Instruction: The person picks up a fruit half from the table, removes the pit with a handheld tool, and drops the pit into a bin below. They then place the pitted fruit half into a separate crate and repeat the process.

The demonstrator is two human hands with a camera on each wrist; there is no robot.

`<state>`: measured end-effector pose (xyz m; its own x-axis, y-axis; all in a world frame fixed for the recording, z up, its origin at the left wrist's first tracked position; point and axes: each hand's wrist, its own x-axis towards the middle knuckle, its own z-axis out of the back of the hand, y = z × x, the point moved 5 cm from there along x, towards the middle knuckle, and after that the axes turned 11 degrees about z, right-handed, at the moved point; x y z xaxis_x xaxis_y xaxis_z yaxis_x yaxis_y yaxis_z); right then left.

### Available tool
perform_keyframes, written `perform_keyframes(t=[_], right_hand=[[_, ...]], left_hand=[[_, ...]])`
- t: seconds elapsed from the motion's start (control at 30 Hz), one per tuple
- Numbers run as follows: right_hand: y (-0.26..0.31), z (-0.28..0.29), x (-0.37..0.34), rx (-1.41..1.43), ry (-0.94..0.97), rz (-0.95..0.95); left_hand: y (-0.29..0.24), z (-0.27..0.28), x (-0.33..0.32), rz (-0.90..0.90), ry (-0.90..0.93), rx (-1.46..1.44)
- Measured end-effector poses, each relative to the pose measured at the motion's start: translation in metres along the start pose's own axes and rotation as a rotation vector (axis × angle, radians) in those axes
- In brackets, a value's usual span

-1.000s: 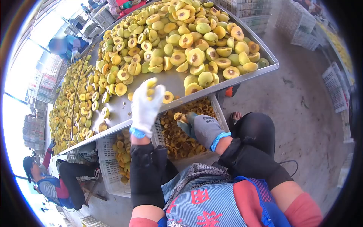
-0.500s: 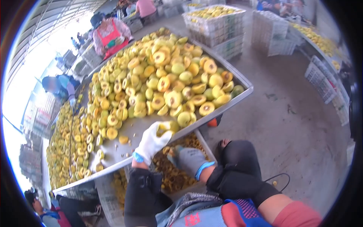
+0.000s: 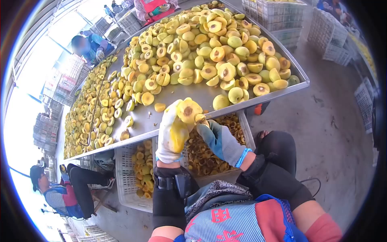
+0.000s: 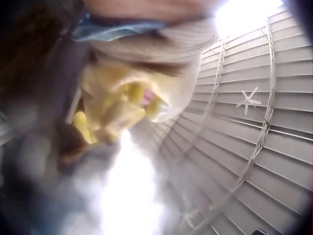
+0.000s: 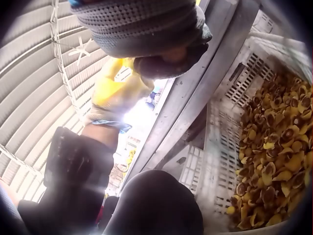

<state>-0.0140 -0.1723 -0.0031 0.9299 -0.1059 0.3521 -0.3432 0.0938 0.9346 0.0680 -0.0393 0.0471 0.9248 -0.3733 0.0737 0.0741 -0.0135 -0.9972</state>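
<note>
My left hand [image 3: 171, 133], in a stained white glove, holds a yellow peach half [image 3: 188, 111] over the table's near edge, its cut face with a brown centre turned up. My right hand [image 3: 223, 141], in a grey-blue glove, pinches a small yellow-brown piece [image 3: 200, 118] against the peach half's right side; I cannot tell what this piece is. In the left wrist view the white glove [image 4: 146, 54] is blurred around the fruit. The right wrist view shows the grey glove [image 5: 142, 27] close to the left hand, its fingertips hiding most of the fruit.
A metal-edged table [image 3: 266, 97] bears a large heap of halved peaches [image 3: 193, 44]. Beneath its edge stand a crate of brown-yellow scraps [image 3: 217, 155] and a white crate [image 3: 125, 181] with fruit pieces. Other people [image 3: 56, 193] sit around the table. Stacked crates [image 3: 278, 20] stand behind.
My left hand reached onto the table and took up a peach half, then brought it back towards the right hand. The right hand has risen from over the scrap crate to meet it.
</note>
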Motion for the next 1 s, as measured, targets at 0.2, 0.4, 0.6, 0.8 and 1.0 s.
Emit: perform_keyframes(t=[0.2,0.4,0.6,0.8,1.0], right_hand=[[-0.016,-0.027,0.006,0.307,0.045,-0.122],[0.016,-0.030,-0.013,0.770,0.312,-0.782],[-0.005,-0.035,-0.002,0.431,0.117,-0.194],[-0.015,-0.040,-0.006,0.383,0.133,-0.181],[-0.020,-0.042,-0.014,0.336,0.231,-0.321]], left_hand=[[0.003,-0.010,-0.018,-0.222,-0.285,0.483],[0.014,-0.012,-0.012,0.091,-0.152,-0.330],[0.010,-0.013,-0.019,-0.299,-0.189,0.397],[0.031,-0.014,-0.024,0.029,-0.251,-0.090],[0.027,-0.020,-0.032,0.079,-0.232,-0.152]])
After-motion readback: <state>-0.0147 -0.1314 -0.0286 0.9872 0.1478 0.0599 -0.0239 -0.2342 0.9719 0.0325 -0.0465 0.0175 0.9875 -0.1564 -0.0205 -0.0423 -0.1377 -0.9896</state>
